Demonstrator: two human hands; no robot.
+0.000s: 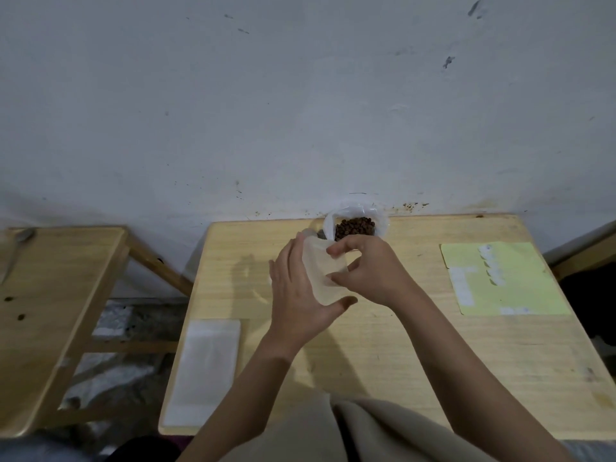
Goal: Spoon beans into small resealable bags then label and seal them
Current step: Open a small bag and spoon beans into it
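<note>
Above the middle of the wooden table I hold a small clear resealable bag in both hands. My left hand cradles it from behind and below, thumb curled under its lower edge. My right hand pinches the bag's right side with thumb and fingertips. The bag looks empty. Behind my hands, at the table's far edge against the wall, a clear plastic bag of brown beans stands open.
A stack of clear bags lies at the table's front left. A yellow sheet with white labels lies at the right. A second wooden table stands to the left with a spoon on it.
</note>
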